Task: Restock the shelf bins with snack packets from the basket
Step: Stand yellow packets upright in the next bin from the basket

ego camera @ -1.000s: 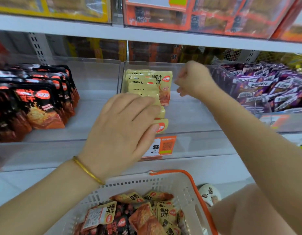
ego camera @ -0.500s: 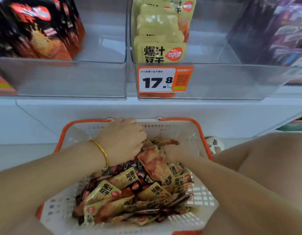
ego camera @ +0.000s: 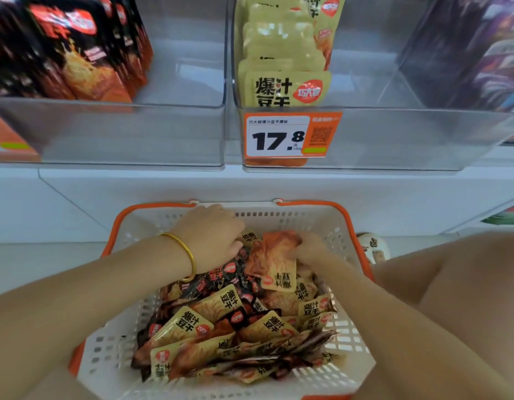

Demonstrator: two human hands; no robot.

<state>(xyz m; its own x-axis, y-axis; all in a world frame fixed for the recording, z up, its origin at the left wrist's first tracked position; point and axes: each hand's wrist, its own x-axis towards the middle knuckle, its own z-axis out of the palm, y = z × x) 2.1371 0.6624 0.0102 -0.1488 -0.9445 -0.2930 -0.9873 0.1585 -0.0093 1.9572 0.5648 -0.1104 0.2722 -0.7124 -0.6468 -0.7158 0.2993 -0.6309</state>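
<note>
A white basket [ego camera: 111, 350] with orange handles sits below the shelf, heaped with yellow and black snack packets [ego camera: 235, 327]. My left hand [ego camera: 212, 235], with a gold bangle on the wrist, is down in the far side of the heap, fingers curled among the packets; what it grips is hidden. My right hand [ego camera: 310, 246] pinches the top edge of a yellow-orange packet [ego camera: 274, 262] and holds it tilted above the pile. Above, the clear middle bin [ego camera: 380, 137] holds a row of upright yellow packets [ego camera: 284, 62] at its left side.
The left clear bin [ego camera: 120, 134] holds black and orange packets [ego camera: 76, 50]. Purple packets [ego camera: 481, 53] fill the bin at right. An orange price tag reading 17.8 [ego camera: 287, 137] hangs on the middle bin's front. My bare knee [ego camera: 452, 284] is beside the basket, a shoe [ego camera: 372, 246] past it.
Both hands came down from the middle bin into the basket. Since half a second ago my right hand has lifted a yellow-orange packet off the pile.
</note>
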